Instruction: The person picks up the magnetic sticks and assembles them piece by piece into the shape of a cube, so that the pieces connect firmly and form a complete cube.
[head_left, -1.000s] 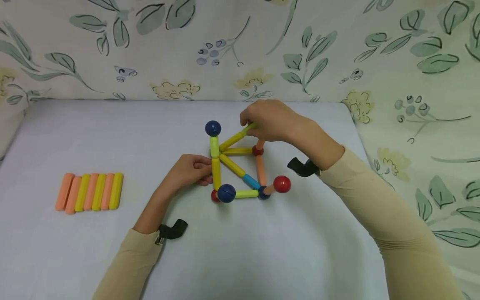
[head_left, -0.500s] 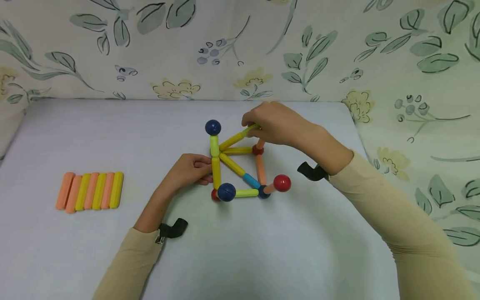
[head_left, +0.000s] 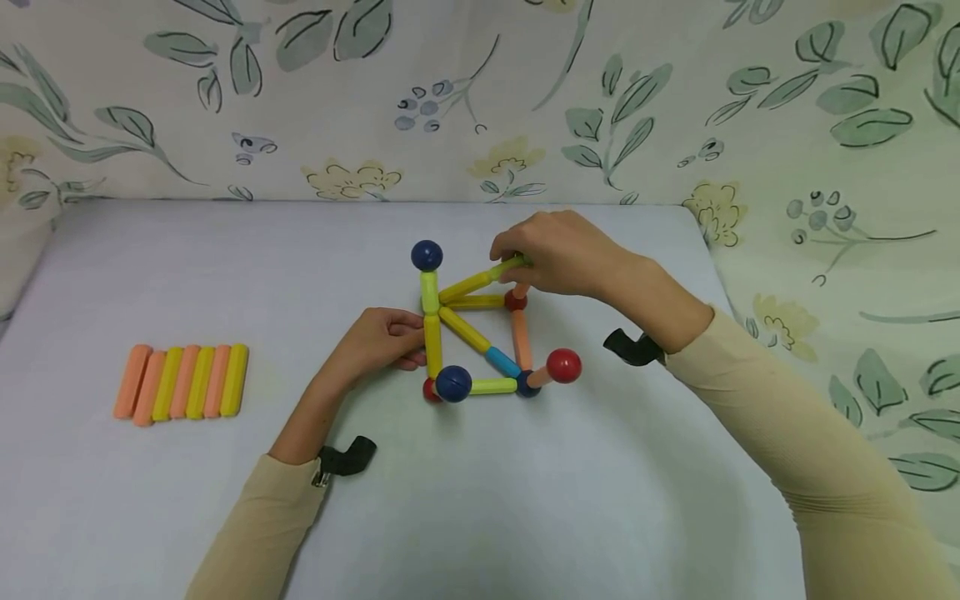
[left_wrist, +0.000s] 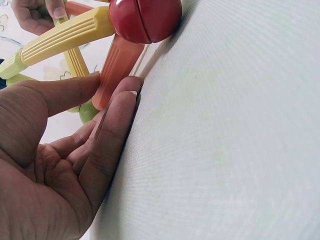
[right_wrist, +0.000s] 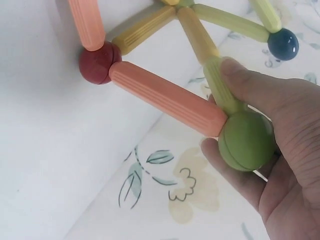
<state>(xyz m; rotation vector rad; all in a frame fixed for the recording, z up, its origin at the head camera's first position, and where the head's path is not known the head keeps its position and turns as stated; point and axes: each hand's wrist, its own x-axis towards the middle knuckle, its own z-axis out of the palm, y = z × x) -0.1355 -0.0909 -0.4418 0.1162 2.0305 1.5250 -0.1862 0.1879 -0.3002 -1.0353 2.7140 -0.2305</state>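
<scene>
A frame of magnetic sticks and balls stands mid-table. Beside its left yellow stick [head_left: 432, 346] is my left hand [head_left: 375, 342]; in the left wrist view its thumb and fingers pinch an orange stick [left_wrist: 120, 65] below a red ball [left_wrist: 145, 20]. At the frame's far right, my right hand [head_left: 562, 250] pinches a light green stick [right_wrist: 220, 87] joined end to end with a yellow one [head_left: 465, 287]. In the right wrist view a green ball [right_wrist: 246, 140] sits at that stick's end, touching an upright orange stick [right_wrist: 167, 97] on a red ball [right_wrist: 100, 62].
Orange and yellow sticks [head_left: 180, 382] lie side by side in a row on the left of the white table [head_left: 480, 500]. Blue balls [head_left: 427, 256] and a red ball [head_left: 564, 366] top the frame's other uprights. A floral cloth [head_left: 480, 100] hangs behind.
My right hand has shifted a little right and nearer, swinging the yellow and light green sticks' end the same way. My left hand stays in place.
</scene>
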